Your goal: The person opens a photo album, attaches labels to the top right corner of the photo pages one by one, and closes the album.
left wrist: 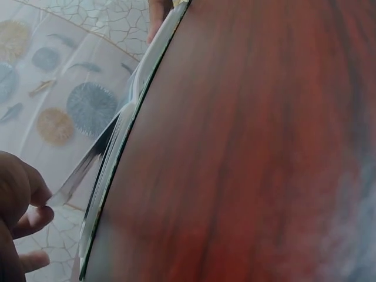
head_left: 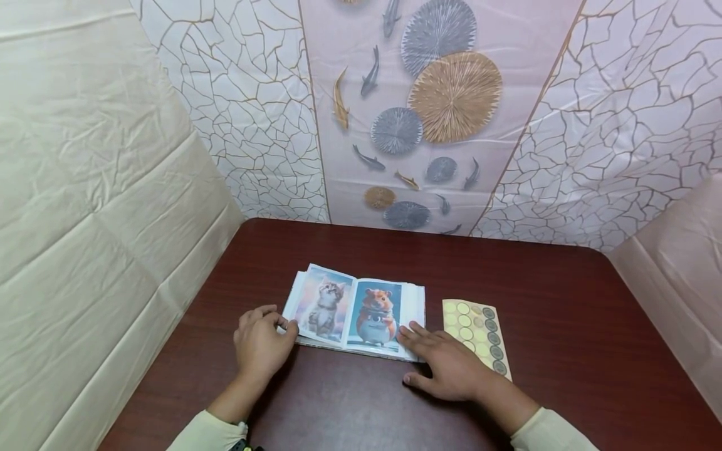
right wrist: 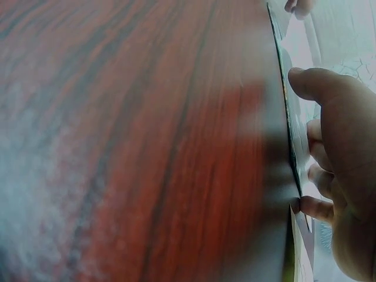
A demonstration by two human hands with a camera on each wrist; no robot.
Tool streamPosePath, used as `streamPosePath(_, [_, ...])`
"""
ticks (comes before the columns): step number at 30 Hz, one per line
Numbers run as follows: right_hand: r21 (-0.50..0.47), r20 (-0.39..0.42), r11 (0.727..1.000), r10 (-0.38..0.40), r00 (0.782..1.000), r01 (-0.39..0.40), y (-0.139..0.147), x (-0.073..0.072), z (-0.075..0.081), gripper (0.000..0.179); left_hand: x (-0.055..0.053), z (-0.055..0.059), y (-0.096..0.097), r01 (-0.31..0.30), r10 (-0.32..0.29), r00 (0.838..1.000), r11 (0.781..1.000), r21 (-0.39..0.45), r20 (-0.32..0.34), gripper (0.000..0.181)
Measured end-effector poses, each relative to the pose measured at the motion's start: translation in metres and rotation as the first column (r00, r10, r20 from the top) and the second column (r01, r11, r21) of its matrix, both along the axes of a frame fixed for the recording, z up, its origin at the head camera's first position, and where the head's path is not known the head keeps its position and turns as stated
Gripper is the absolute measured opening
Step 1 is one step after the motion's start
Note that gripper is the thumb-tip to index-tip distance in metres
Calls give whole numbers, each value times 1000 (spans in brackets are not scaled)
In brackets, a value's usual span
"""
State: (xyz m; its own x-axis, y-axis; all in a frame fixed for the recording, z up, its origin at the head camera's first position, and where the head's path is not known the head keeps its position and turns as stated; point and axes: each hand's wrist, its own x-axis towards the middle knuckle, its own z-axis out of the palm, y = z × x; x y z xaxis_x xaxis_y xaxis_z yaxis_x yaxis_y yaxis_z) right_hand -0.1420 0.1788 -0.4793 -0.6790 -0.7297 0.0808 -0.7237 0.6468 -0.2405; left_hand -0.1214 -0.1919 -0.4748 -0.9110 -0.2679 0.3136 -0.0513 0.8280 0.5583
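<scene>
A small photo album (head_left: pixel 416 313) lies spread out on the table, a kitten picture (head_left: pixel 326 308) on its left leaf and a hamster picture (head_left: pixel 376 316) on its right. At the left edge, my left hand (head_left: pixel 264 343) pinches a leaf (left wrist: pixel 73 179) between thumb and finger; in the left wrist view that leaf slants up, apart from the pages below. My right hand (head_left: pixel 451 368) rests on the lower right of the album, fingers (head_left: pixel 420 335) extended over the page and thumb off to the near side.
Just right of the album, partly behind my right hand, lies a yellowish sheet of round stickers (head_left: pixel 493 341), with a darker column along its right side. The dark red-brown table (head_left: pixel 338 401) meets a patterned cloth backdrop (head_left: pixel 271 125) at the back and plain cloth (head_left: pixel 101 263) at the left.
</scene>
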Motion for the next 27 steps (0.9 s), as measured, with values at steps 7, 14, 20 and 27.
streamPosePath(7, [2,7,1000,-7,1000,7,0,1,1,76,-2,-1,-6,18,-11,990,999,-48,140,28])
streamPosePath(14, [3,9,1000,-9,1000,9,0,0,0,77,-4,-1,-12,51,-23,960,994,-92,280,31])
streamPosePath(20, [3,2,1000,-8,1000,8,0,0,-1,76,-5,-1,-13,46,-18,953,995,-86,303,30])
streamPosePath(27, [-12,9,1000,-6,1000,7,0,0,-1,77,-6,-1,-12,69,-44,960,994,-82,277,24])
